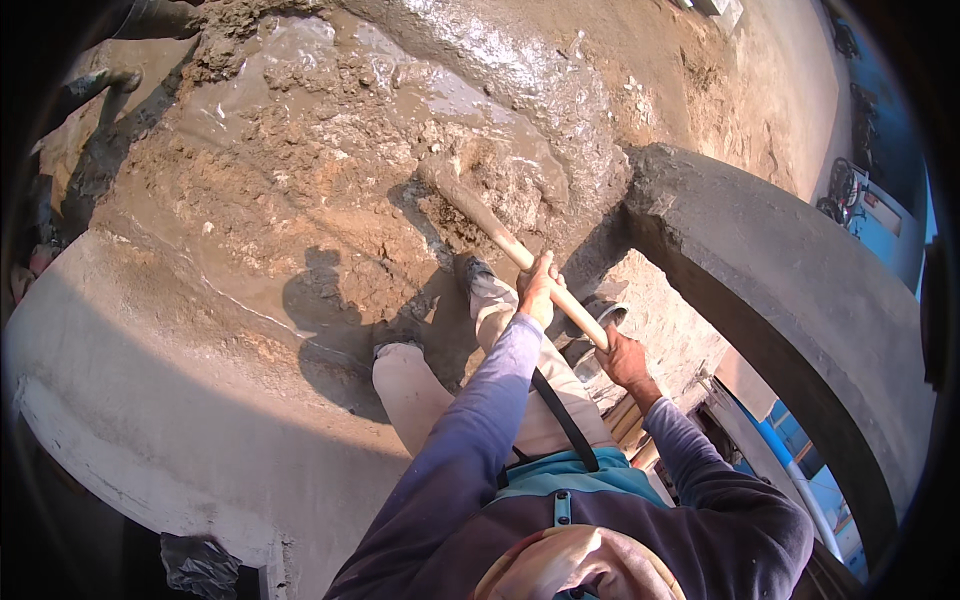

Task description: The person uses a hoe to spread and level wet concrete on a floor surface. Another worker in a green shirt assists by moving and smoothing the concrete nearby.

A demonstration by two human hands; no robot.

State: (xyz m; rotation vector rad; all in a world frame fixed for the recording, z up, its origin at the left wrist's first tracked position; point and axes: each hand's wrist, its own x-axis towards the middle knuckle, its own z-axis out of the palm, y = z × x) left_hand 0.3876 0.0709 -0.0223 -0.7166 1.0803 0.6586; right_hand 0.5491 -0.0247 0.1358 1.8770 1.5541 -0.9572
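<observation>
Both of my hands grip the pale wooden handle [508, 243] of a hoe, which slants from my right side up to the mud. Partway along it my left hand [537, 290] is wrapped around the wood. My right hand [625, 358] closes on the near end of the handle. The hoe's far end rests in wet brown clay [300, 190]; mud and shadow mostly hide its blade. My feet stand in the clay, just below the tool.
Shiny wet mud [520, 70] spreads along the far side. A curved concrete wall [770, 240] rises at right, and a pale concrete ledge [200, 400] borders the left. Behind my right hand is a round metal container [606, 312]. Dark pipe-like shapes [90, 90] stand at upper left.
</observation>
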